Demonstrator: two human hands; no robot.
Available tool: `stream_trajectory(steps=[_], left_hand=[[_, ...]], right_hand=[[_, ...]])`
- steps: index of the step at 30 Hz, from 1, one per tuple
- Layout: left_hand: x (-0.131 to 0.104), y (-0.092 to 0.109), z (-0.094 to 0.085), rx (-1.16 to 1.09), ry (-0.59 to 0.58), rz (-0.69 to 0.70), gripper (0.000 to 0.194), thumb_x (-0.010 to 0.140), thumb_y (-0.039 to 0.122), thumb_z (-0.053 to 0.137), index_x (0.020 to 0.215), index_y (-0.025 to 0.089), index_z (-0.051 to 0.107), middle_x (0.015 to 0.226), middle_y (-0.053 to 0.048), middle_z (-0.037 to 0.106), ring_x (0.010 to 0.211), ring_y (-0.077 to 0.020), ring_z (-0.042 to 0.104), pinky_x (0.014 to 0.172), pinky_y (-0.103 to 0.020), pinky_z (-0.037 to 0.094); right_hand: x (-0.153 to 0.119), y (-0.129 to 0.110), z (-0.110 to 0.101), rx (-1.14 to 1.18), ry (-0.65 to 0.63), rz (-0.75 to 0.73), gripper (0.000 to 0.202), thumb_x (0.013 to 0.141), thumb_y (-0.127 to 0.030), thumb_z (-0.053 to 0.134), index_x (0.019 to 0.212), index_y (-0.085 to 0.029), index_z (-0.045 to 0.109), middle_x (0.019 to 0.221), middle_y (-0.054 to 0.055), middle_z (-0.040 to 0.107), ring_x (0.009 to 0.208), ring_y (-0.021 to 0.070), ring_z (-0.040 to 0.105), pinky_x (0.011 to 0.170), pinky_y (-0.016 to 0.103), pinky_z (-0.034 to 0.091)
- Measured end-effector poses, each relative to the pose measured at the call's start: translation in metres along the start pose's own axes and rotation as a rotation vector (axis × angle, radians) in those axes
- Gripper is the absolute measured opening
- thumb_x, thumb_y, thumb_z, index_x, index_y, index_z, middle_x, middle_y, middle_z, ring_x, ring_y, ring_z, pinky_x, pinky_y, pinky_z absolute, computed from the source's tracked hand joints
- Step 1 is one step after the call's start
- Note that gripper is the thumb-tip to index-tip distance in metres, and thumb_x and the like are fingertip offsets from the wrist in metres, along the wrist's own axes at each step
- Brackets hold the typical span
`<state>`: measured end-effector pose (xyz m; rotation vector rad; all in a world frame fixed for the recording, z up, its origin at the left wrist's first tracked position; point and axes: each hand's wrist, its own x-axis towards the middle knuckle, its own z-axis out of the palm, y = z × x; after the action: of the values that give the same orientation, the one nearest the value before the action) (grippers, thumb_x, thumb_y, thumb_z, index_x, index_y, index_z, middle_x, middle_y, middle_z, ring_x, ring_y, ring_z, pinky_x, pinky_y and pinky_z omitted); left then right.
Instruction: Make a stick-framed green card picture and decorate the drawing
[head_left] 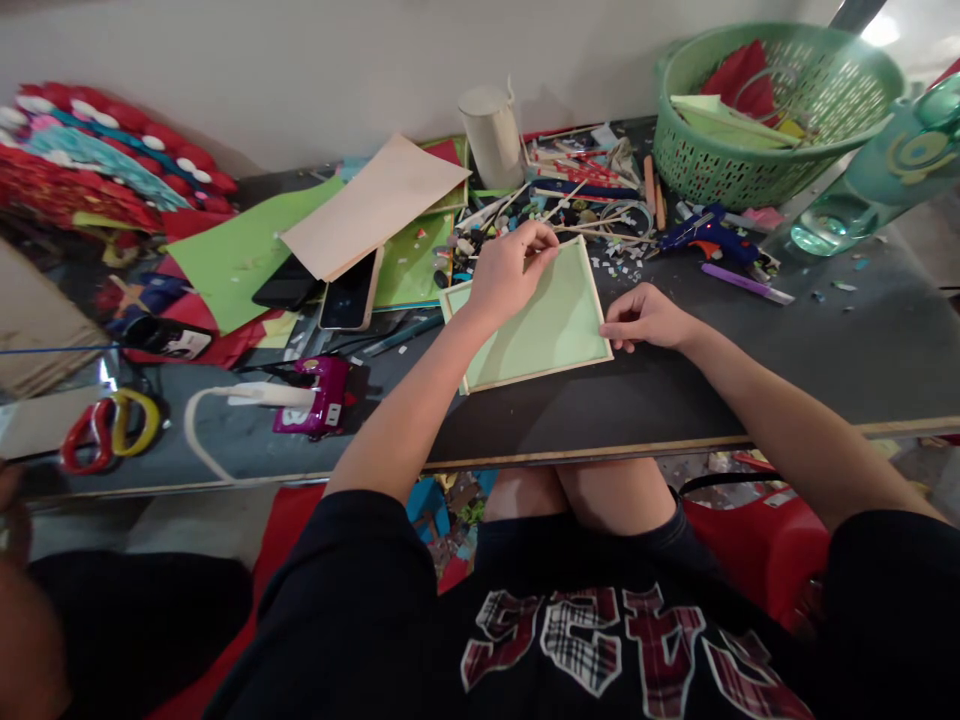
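A pale green sheet (547, 315) edged with thin cream strips lies on the dark table in front of me, slightly tilted to my view. My left hand (510, 270) reaches across it, thumb and fingers pinched on its far edge. At the near right corner, my right hand (646, 318) has its thumb and fingertips closed on the edge strip. Both hands' fingers partly hide the strips they touch. Just beyond the sheet are scattered small scraps and thin sticks (562, 205). A blue glue gun (709, 235) rests to the right, past my right hand.
A green basket (772, 165) and a clear bottle (847, 215) stand at the right. Near the basket lies a purple cutter (746, 284). Leftward are phones (351, 290), coloured papers (240, 250), a purple power adapter (319, 397) and scissors (112, 432). Another person's arm (30, 640) shows lower left.
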<state>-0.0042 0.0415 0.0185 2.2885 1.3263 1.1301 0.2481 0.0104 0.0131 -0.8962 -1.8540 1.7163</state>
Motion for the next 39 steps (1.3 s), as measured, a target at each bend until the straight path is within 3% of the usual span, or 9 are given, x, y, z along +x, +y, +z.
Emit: stream_trajectory(steps=[4, 8, 12, 16, 20, 25, 32, 35, 39], left_hand=[[-0.002, -0.006, -0.004, 0.017, 0.025, -0.027, 0.028, 0.102, 0.049, 0.062, 0.113, 0.023, 0.069, 0.106, -0.005, 0.078, 0.105, -0.0212, 0.074, 0.101, -0.033, 0.055], [-0.019, -0.038, -0.021, 0.124, 0.308, -0.133, 0.034, 0.098, 0.056, 0.065, 0.114, 0.026, 0.068, 0.123, -0.009, 0.074, 0.125, -0.029, 0.065, 0.12, -0.046, 0.045], [-0.037, -0.077, -0.037, 0.007, 0.527, -0.342, 0.048, 0.095, 0.062, 0.065, 0.12, 0.021, 0.065, 0.129, -0.015, 0.07, 0.127, -0.0334, 0.064, 0.117, -0.052, 0.047], [-0.04, -0.089, -0.033, -0.375, 0.336, -0.43, 0.059, 0.095, 0.07, 0.06, 0.13, 0.022, 0.061, 0.125, -0.016, 0.074, 0.115, -0.0283, 0.073, 0.104, -0.045, 0.058], [-0.035, -0.075, -0.024, -0.407, 0.141, -0.347, 0.058, 0.091, 0.069, 0.069, 0.127, 0.024, 0.066, 0.108, -0.013, 0.079, 0.113, -0.0252, 0.074, 0.095, -0.036, 0.061], [-0.033, -0.056, -0.02, -0.475, 0.185, -0.385, 0.058, 0.087, 0.066, 0.077, 0.126, 0.025, 0.068, 0.096, -0.007, 0.08, 0.101, -0.0216, 0.077, 0.088, -0.032, 0.061], [-0.035, -0.051, -0.008, -0.563, 0.162, -0.476, 0.044, 0.094, 0.063, 0.07, 0.117, 0.026, 0.069, 0.086, -0.003, 0.077, 0.086, -0.0175, 0.075, 0.076, -0.028, 0.06], [-0.036, -0.055, -0.001, -0.543, 0.163, -0.475, 0.049, 0.092, 0.066, 0.07, 0.114, 0.022, 0.069, 0.085, -0.004, 0.076, 0.08, -0.0173, 0.074, 0.07, -0.027, 0.058], [-0.039, -0.055, 0.001, -0.587, 0.153, -0.51, 0.057, 0.082, 0.067, 0.079, 0.113, 0.02, 0.071, 0.086, -0.004, 0.077, 0.073, -0.0164, 0.071, 0.064, -0.025, 0.055]], right_hand=[[-0.003, -0.003, -0.005, -0.002, 0.064, -0.008, 0.043, 0.062, -0.048, 0.099, 0.063, -0.015, 0.072, 0.052, 0.0, 0.065, 0.038, 0.006, 0.05, 0.038, 0.019, 0.033], [-0.006, 0.0, -0.017, -0.05, 0.19, -0.067, 0.045, 0.061, -0.053, 0.098, 0.065, -0.015, 0.075, 0.056, 0.002, 0.068, 0.04, 0.0059, 0.048, 0.039, 0.021, 0.034], [-0.004, 0.006, -0.025, -0.131, 0.259, -0.129, 0.05, 0.063, -0.062, 0.095, 0.068, -0.016, 0.076, 0.058, 0.003, 0.069, 0.042, 0.0056, 0.042, 0.04, 0.024, 0.03], [-0.001, 0.01, -0.03, -0.236, 0.35, -0.177, 0.054, 0.066, -0.069, 0.09, 0.07, -0.017, 0.075, 0.059, 0.003, 0.066, 0.05, 0.0092, 0.043, 0.045, 0.026, 0.032], [0.0, 0.017, -0.036, -0.359, 0.553, -0.238, 0.05, 0.076, -0.069, 0.082, 0.072, -0.019, 0.072, 0.066, 0.005, 0.065, 0.061, 0.015, 0.052, 0.057, 0.03, 0.041], [0.0, 0.022, -0.037, -0.482, 0.767, -0.278, 0.045, 0.08, -0.065, 0.076, 0.081, -0.021, 0.07, 0.073, 0.006, 0.065, 0.064, 0.017, 0.051, 0.06, 0.033, 0.041], [-0.006, 0.018, -0.032, -0.463, 0.654, -0.277, 0.074, 0.08, -0.091, 0.061, 0.053, -0.023, 0.051, 0.054, 0.003, 0.047, 0.055, 0.0158, 0.044, 0.055, 0.033, 0.033], [-0.005, 0.025, -0.034, -0.313, 0.753, -0.308, 0.081, 0.08, -0.098, 0.049, 0.047, -0.024, 0.046, 0.046, 0.002, 0.04, 0.047, 0.014, 0.038, 0.05, 0.032, 0.028], [-0.003, 0.023, -0.034, -0.181, 0.818, -0.399, 0.083, 0.088, -0.095, 0.036, 0.054, -0.023, 0.058, 0.047, 0.002, 0.044, 0.044, 0.0127, 0.037, 0.048, 0.032, 0.025]])
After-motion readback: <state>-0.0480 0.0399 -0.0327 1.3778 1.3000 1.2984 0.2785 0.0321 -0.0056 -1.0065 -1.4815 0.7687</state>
